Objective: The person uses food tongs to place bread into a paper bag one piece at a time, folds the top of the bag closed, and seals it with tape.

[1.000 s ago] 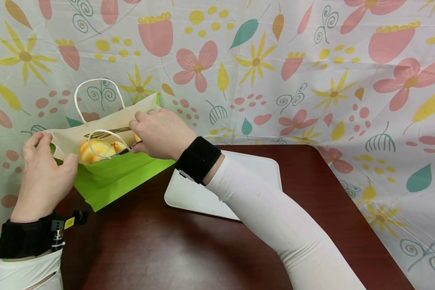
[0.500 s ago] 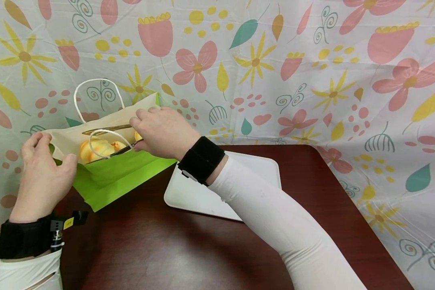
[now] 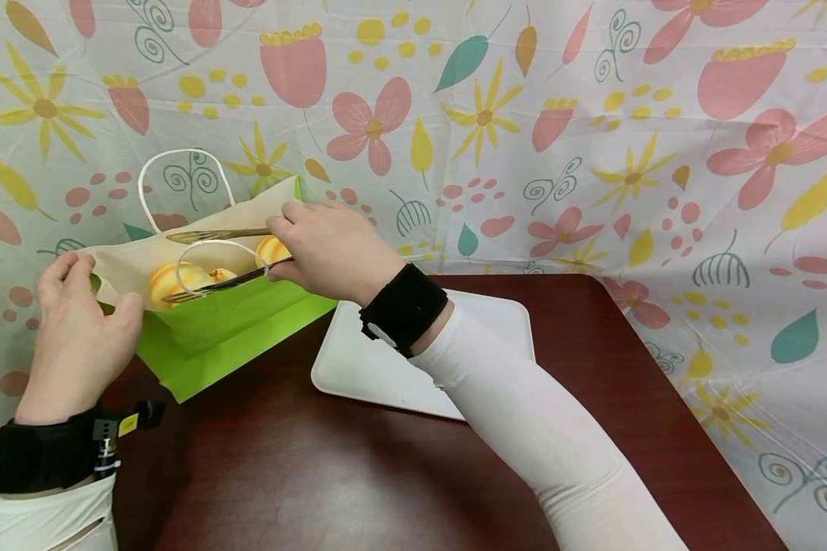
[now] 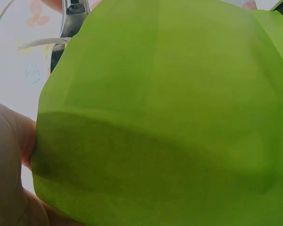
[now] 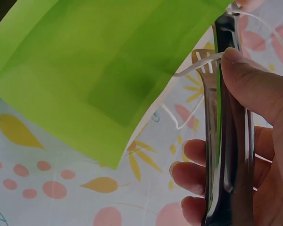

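Note:
In the head view, my left hand [image 3: 86, 329] grips the left edge of a green paper bag [image 3: 227, 333]. The bag stands tilted on the table, with its cream inner side showing. My right hand [image 3: 334, 249] holds metal tongs [image 5: 231, 155] over the bag's mouth, their two arms spread apart. One white rope handle [image 3: 186, 260] crosses the tongs by my right thumb. Inside the bag lie a round yellow-orange bun [image 3: 179, 283] and a second striped yellow-orange piece [image 3: 272, 249], partly hidden by the right hand. Nothing is seen clamped between the tongs' tips.
A white tray [image 3: 379, 360] lies on the dark red-brown table [image 3: 303, 474], partly under my right forearm. The bag's other white handle [image 3: 186, 153] stands up at the back. A flower-patterned cloth [image 3: 565, 138] hangs close behind the table.
My right hand has shifted slightly to the right, drawing the tongs with it. The tongs' arms show more and stand wider apart. My left hand and the bag stay nearly still.

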